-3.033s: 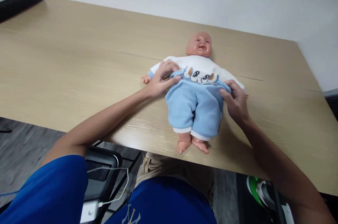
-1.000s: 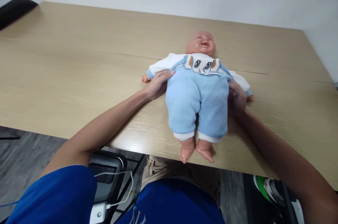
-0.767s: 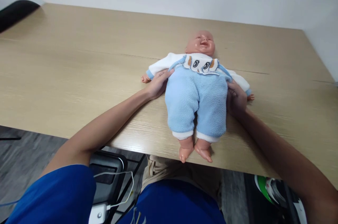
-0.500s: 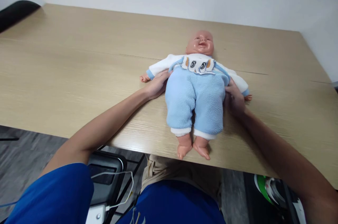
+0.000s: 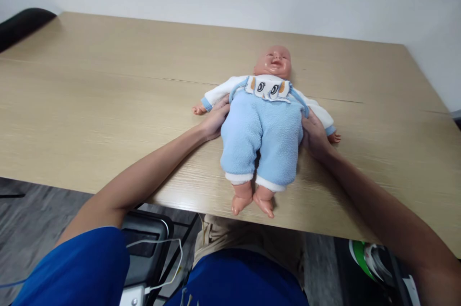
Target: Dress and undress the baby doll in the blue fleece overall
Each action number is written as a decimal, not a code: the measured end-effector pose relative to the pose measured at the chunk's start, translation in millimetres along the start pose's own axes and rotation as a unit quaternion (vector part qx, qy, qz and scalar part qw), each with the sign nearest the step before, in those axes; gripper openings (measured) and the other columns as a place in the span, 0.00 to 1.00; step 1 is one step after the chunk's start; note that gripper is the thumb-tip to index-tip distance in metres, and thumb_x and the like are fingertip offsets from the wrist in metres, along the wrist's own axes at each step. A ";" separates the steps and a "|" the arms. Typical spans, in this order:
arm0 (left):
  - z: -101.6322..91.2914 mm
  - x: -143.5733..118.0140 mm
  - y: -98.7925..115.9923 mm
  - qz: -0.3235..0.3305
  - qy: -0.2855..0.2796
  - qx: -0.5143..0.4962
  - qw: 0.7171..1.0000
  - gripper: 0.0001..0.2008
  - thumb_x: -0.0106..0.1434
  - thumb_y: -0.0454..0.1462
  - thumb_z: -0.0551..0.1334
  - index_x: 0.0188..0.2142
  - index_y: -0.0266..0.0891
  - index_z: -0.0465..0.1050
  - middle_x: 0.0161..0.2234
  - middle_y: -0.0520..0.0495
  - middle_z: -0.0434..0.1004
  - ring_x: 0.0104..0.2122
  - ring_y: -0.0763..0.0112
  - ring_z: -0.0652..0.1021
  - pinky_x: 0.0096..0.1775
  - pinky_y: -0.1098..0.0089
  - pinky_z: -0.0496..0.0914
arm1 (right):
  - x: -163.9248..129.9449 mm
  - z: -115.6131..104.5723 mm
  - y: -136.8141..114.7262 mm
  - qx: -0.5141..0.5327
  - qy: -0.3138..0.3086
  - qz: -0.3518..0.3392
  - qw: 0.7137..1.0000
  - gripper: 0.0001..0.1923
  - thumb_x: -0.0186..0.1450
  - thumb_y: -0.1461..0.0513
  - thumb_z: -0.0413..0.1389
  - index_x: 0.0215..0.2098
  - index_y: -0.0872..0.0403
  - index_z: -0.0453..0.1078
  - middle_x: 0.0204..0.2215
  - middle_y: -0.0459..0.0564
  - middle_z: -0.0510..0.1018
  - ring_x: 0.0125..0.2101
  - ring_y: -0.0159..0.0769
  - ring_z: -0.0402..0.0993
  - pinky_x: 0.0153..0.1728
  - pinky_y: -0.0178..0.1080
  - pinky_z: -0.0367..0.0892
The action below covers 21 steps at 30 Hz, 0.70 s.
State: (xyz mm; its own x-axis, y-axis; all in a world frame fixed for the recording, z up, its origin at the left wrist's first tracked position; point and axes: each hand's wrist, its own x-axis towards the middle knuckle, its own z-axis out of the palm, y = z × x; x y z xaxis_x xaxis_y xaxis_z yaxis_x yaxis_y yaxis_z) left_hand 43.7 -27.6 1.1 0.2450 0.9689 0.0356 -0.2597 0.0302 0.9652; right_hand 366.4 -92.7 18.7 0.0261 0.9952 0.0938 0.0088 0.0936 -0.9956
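On the desk (image 5: 108,85) a doll (image 5: 264,118) lies face up, left hand (image 5: 215,121) and right hand (image 5: 314,134) gripping its blue overalls (image 5: 262,135) at either side.

You are looking down on a light wood-grain table (image 5: 108,85) whose top runs from the wall at 12 o'clock to the near edge at 6 o'clock, with a thin seam crossing it from 9 toward 3 o'clock. A baby doll (image 5: 264,123) in a white top and blue fleece overalls lies face up on it right of centre, head toward 12 o'clock and bare feet reaching the near edge at 6 o'clock.
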 end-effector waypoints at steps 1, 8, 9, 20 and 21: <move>-0.3 0.8 0.4 -0.001 -0.003 0.003 1.000 0.26 0.65 0.57 0.84 0.42 0.44 0.77 0.44 0.47 0.84 0.45 0.60 0.81 0.48 0.61 0.78 | 0.4 1.2 -1.7 0.003 0.005 0.003 1.000 0.23 0.68 0.38 0.71 0.51 0.40 0.76 0.46 0.49 0.88 0.55 0.54 0.89 0.50 0.53 0.86; -2.8 7.9 3.3 0.020 -0.040 -0.010 0.999 0.30 0.69 0.62 0.80 0.40 0.45 0.71 0.39 0.45 0.79 0.51 0.50 0.83 0.59 0.50 0.80 | 2.3 0.9 -10.2 -0.003 0.042 -0.024 0.999 0.20 0.69 0.40 0.70 0.39 0.41 0.69 0.36 0.49 0.80 0.41 0.52 0.82 0.44 0.53 0.85; -3.2 8.3 3.9 0.025 -0.040 -0.011 0.999 0.31 0.68 0.64 0.80 0.39 0.46 0.70 0.38 0.45 0.78 0.51 0.49 0.83 0.57 0.49 0.81 | 1.7 -0.3 -10.7 -0.013 0.048 -0.033 0.998 0.21 0.69 0.41 0.70 0.37 0.41 0.67 0.34 0.47 0.77 0.37 0.49 0.78 0.41 0.51 0.82; 1.8 -1.8 14.8 0.107 0.001 0.065 0.992 0.37 0.67 0.75 0.78 0.38 0.47 0.74 0.37 0.49 0.67 0.39 0.61 0.70 0.48 0.57 0.73 | -11.3 -5.9 -23.1 -0.158 0.077 -0.117 0.978 0.15 0.71 0.50 0.68 0.35 0.44 0.70 0.31 0.43 0.67 0.33 0.42 0.62 0.38 0.45 0.65; 2.7 -2.6 15.5 0.111 0.006 0.072 0.991 0.37 0.67 0.76 0.78 0.39 0.47 0.76 0.37 0.49 0.68 0.39 0.61 0.70 0.48 0.57 0.72 | -9.4 -6.4 -25.8 -0.134 0.078 -0.103 0.983 0.15 0.71 0.50 0.68 0.35 0.44 0.69 0.31 0.43 0.65 0.33 0.42 0.61 0.38 0.45 0.65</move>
State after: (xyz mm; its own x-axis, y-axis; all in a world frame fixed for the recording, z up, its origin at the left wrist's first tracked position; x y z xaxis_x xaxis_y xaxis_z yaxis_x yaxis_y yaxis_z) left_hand 41.5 -30.3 16.6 0.1863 0.9504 0.2491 -0.1689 -0.2187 0.9611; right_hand 372.4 -104.6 43.5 0.1485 0.9377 0.3141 0.2921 0.2619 -0.9198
